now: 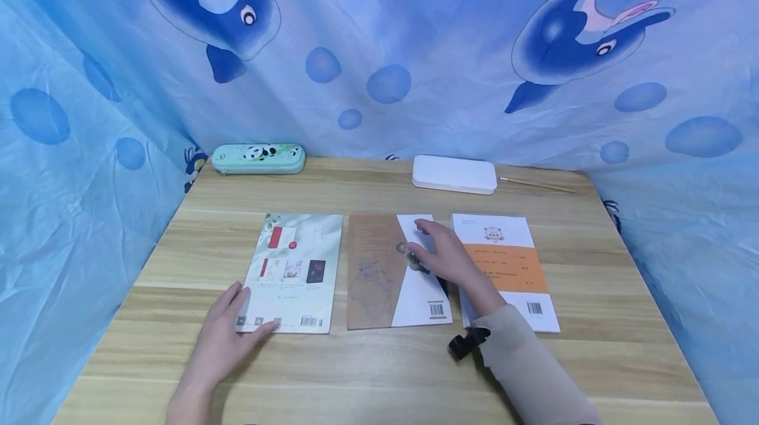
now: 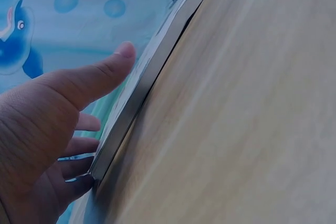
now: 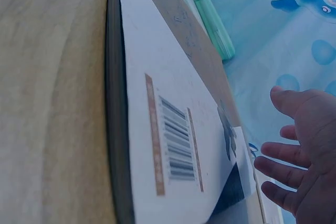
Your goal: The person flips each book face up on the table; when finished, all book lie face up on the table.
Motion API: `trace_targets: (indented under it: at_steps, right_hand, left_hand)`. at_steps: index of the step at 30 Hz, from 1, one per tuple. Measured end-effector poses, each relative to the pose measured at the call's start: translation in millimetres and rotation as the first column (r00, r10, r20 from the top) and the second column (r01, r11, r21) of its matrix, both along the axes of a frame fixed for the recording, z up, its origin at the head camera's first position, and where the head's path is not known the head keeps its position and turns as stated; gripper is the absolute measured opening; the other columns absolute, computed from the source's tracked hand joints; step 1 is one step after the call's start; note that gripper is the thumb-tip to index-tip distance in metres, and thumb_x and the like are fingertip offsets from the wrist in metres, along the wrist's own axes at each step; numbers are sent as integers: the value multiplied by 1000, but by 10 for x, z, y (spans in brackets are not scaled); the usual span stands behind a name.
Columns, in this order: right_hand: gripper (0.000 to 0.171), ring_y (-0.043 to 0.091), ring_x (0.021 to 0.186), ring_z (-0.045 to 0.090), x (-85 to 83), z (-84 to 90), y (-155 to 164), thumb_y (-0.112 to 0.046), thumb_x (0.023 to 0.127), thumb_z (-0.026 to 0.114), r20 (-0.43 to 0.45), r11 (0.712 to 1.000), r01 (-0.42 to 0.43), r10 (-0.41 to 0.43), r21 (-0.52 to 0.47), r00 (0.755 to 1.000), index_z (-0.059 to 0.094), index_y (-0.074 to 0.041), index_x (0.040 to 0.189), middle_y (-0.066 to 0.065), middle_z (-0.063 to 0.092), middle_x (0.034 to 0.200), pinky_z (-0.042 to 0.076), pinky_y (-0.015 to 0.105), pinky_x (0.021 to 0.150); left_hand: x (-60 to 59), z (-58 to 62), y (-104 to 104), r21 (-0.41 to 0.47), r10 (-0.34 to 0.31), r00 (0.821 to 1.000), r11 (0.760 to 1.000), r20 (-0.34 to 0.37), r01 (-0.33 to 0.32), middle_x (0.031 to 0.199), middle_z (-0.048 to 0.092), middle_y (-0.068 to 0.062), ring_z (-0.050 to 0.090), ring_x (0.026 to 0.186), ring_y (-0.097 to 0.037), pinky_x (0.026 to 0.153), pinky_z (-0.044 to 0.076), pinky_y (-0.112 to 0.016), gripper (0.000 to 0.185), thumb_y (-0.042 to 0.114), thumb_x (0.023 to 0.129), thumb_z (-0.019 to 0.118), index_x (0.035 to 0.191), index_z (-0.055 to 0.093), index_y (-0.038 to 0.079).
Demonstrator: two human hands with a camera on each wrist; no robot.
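Left hand (image 1: 222, 333) touches green book (image 1: 294, 271); right hand (image 1: 447, 257) over brown book (image 1: 379, 270)

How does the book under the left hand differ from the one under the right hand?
The left book has a pale green cover with small red and dark pictures; the middle book is brown and white, split by a slanted line. The left hand touches the left book's near corner; the right hand lies over the middle book's right part. Both lie flat, barcodes showing.

Likely home study desk (image 1: 379, 359), 3 books (image 1: 294, 271), pencil case (image 1: 258, 158)
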State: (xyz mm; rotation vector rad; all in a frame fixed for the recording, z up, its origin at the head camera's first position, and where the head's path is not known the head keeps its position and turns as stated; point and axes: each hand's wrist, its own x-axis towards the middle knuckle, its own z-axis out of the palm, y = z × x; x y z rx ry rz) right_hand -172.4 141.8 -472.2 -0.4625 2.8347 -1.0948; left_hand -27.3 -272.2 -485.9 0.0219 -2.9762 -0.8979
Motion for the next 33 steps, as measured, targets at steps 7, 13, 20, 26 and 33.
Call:
trace_targets:
  at_steps: [7,13,20,26,33]
  right_hand:
    - [59,30,136,50,-85,-64,-115,-39,97,68,-36,1000,-27,27,1,999,53,-8,146,13,58,143,41,47,113]
    - [57,32,138,47,-151,-72,-221,-36,98,67,-45,999,-42,43,23,998,53,-9,146,14,54,147,40,49,114]
    - [54,29,134,52,-255,-100,-381,-35,98,69,-74,996,-81,83,26,994,55,-8,143,11,60,140,42,46,113]
    - [51,27,130,55,-378,-139,-535,-30,97,70,-79,993,-113,115,25,990,57,-6,141,13,61,137,44,40,111]
    - [48,24,128,56,-495,-165,-687,-29,97,70,-99,993,-110,113,28,989,59,-8,138,9,61,136,45,38,111]
  left_hand:
    - [45,-1,-24,-7,-12,999,1000,-42,12,149,39,-34,36,134,-56,107,33,-69,96,48,74,88,140,51,-11]
    - [87,-54,-50,2,-17,995,1000,-101,17,145,46,-32,42,130,-53,105,36,-66,90,41,70,92,135,57,-10]
    - [129,-95,-72,10,8,989,1000,-145,-7,140,53,-28,48,126,-50,101,40,-63,79,31,68,95,131,63,-5]
    - [166,-106,-83,30,27,987,999,-158,-22,141,53,-27,48,127,-51,101,40,-65,78,28,67,95,130,63,-5]
    - [198,-118,-84,25,45,974,999,-221,-40,134,58,-26,53,123,-48,99,43,-61,73,17,67,95,127,63,-9]
